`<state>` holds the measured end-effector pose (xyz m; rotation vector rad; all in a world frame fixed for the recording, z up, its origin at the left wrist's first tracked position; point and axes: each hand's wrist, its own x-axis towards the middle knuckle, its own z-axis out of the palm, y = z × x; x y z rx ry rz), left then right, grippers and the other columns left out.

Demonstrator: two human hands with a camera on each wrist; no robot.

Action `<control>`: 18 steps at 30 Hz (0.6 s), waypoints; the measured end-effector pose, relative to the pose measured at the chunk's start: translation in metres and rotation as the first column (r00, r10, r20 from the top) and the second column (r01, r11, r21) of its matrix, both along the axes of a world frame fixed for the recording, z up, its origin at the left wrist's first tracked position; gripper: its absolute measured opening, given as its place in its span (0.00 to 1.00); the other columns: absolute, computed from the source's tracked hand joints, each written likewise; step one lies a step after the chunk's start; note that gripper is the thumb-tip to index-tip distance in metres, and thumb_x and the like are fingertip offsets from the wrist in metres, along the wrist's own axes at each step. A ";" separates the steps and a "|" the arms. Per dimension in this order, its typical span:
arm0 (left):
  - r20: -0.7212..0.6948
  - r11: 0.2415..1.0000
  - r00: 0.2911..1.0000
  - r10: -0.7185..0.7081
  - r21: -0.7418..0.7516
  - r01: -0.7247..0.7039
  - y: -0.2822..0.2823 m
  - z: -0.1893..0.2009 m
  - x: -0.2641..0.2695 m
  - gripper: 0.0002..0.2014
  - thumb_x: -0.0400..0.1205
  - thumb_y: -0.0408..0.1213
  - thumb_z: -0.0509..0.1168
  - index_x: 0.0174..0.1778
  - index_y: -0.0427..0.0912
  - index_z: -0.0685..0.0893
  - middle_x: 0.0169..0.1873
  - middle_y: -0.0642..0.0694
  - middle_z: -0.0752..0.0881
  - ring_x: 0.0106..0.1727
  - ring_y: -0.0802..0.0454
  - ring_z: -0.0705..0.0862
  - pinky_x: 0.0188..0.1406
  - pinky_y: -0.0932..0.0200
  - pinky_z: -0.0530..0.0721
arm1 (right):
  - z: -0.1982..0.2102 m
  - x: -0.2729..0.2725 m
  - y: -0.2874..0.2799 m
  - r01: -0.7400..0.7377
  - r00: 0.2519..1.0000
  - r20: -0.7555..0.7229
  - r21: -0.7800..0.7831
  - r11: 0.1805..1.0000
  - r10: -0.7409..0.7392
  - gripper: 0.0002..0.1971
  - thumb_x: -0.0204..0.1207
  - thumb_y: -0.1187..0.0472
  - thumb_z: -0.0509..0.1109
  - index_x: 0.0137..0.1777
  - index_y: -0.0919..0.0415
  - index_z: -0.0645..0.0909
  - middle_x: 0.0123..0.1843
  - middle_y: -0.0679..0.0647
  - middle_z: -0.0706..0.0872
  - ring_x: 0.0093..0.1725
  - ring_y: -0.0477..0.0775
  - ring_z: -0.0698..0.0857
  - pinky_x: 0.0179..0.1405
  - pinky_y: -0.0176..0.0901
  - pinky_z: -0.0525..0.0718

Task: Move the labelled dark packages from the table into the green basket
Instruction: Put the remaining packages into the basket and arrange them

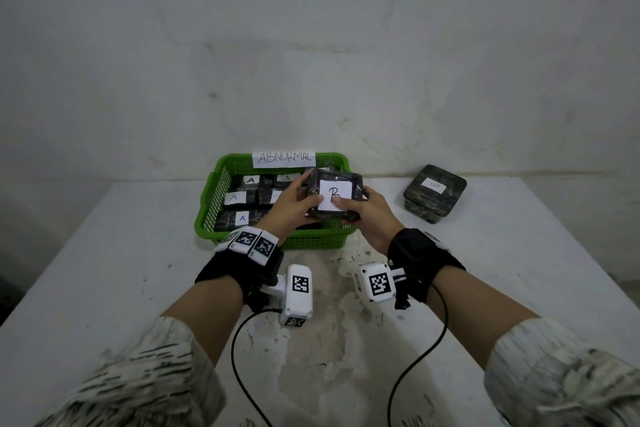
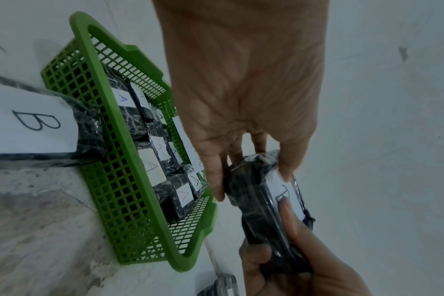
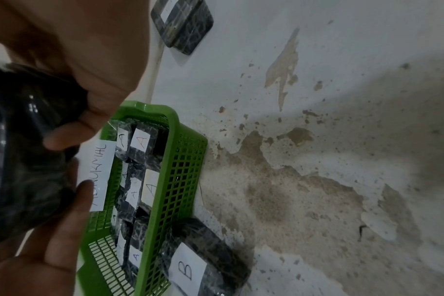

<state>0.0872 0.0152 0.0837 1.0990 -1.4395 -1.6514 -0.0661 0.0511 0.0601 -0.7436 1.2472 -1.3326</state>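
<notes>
Both hands hold a dark wrapped package with a white "B" label, just above the right end of the green basket. My left hand grips its left end and my right hand grips its right end, thumbs on the label. In the left wrist view the package hangs beside the basket rim. Several dark packages labelled "A" lie inside. A second "B" package lies on the table against the basket's near wall, hidden under my left wrist in the head view.
Another dark labelled package sits on the table to the right of the basket, near the back edge. A paper sign reading "ABNORMAL" hangs on the basket's far wall. The white table has worn, stained patches. A wall stands close behind.
</notes>
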 end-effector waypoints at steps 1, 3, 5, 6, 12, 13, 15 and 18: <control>0.027 1.000 1.000 0.010 -0.027 -0.009 -0.001 -0.001 -0.001 0.29 0.84 0.27 0.60 0.80 0.48 0.62 0.60 0.42 0.80 0.59 0.46 0.81 0.46 0.59 0.86 | 0.000 0.001 0.000 0.001 1.000 0.001 0.003 1.000 -0.001 0.26 0.73 0.70 0.75 0.71 0.68 0.73 0.56 0.59 0.88 0.45 0.54 0.87 0.33 0.41 0.82; 0.055 0.997 0.998 0.029 -0.074 -0.025 -0.001 -0.002 -0.002 0.29 0.83 0.27 0.61 0.80 0.48 0.63 0.63 0.40 0.79 0.59 0.45 0.81 0.45 0.59 0.86 | 0.002 0.003 -0.001 -0.018 1.000 -0.013 0.000 1.000 0.018 0.28 0.72 0.70 0.76 0.71 0.67 0.71 0.56 0.58 0.87 0.47 0.55 0.87 0.36 0.42 0.82; 0.055 0.996 0.998 0.041 -0.085 -0.036 0.000 0.000 -0.003 0.29 0.83 0.27 0.61 0.79 0.48 0.63 0.63 0.40 0.79 0.60 0.44 0.81 0.47 0.56 0.87 | 0.005 0.006 -0.001 -0.068 0.996 -0.051 -0.006 0.998 0.068 0.35 0.66 0.66 0.81 0.72 0.64 0.70 0.61 0.58 0.87 0.53 0.55 0.87 0.41 0.43 0.83; 0.046 0.997 0.998 0.044 -0.067 -0.041 -0.001 0.000 -0.003 0.29 0.83 0.28 0.61 0.79 0.48 0.63 0.62 0.40 0.79 0.61 0.43 0.81 0.49 0.53 0.87 | 0.005 0.007 -0.002 -0.086 0.993 -0.078 -0.002 0.996 0.085 0.39 0.62 0.65 0.84 0.73 0.63 0.69 0.63 0.59 0.86 0.56 0.56 0.87 0.44 0.43 0.84; 0.014 0.998 1.000 0.015 0.063 -0.015 0.000 0.001 -0.003 0.26 0.84 0.36 0.62 0.78 0.50 0.64 0.65 0.41 0.79 0.67 0.40 0.79 0.62 0.40 0.82 | 0.002 0.007 -0.001 -0.008 0.977 -0.215 -0.019 1.000 0.004 0.37 0.63 0.71 0.82 0.70 0.64 0.69 0.61 0.59 0.85 0.47 0.51 0.85 0.29 0.33 0.81; 0.036 0.998 0.999 0.017 0.057 -0.019 -0.001 0.000 -0.003 0.26 0.84 0.37 0.62 0.78 0.49 0.63 0.67 0.40 0.79 0.66 0.40 0.80 0.61 0.41 0.83 | 0.003 0.009 0.000 0.000 0.976 -0.217 -0.030 1.000 -0.006 0.37 0.64 0.73 0.81 0.70 0.63 0.67 0.60 0.58 0.84 0.47 0.49 0.84 0.28 0.31 0.81; 0.154 0.999 0.987 0.043 -0.016 -0.041 -0.002 -0.003 -0.004 0.27 0.83 0.39 0.64 0.77 0.49 0.63 0.67 0.40 0.77 0.65 0.41 0.79 0.57 0.46 0.83 | 0.003 0.012 0.001 -0.018 0.979 -0.206 -0.070 0.997 0.003 0.36 0.68 0.74 0.78 0.72 0.61 0.65 0.59 0.55 0.82 0.48 0.47 0.83 0.29 0.26 0.81; 0.265 0.990 0.956 0.123 -0.095 -0.101 -0.011 -0.009 -0.002 0.28 0.81 0.39 0.66 0.76 0.54 0.65 0.69 0.35 0.71 0.64 0.37 0.78 0.54 0.47 0.86 | 0.007 0.016 0.004 -0.054 0.981 -0.190 -0.112 0.992 0.032 0.30 0.75 0.72 0.72 0.73 0.57 0.65 0.66 0.55 0.78 0.58 0.51 0.81 0.34 0.26 0.82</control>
